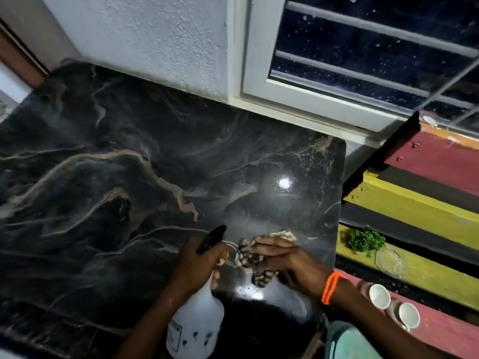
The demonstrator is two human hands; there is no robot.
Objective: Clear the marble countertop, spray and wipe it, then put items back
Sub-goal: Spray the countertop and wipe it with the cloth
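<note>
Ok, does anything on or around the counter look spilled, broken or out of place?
Nothing stands out. The marble countertop carries only the cloth under the right hand, while the left hand grips the spray bottle. The plant, glass dish and two cups sit upright on the striped bench beside it.

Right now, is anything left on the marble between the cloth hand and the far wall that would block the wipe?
Nothing visible does. The right hand presses the cloth on the countertop; the marble ahead lies bare to the wall.

Left hand [197, 265] clenched; right hand [285, 260] flat
</note>
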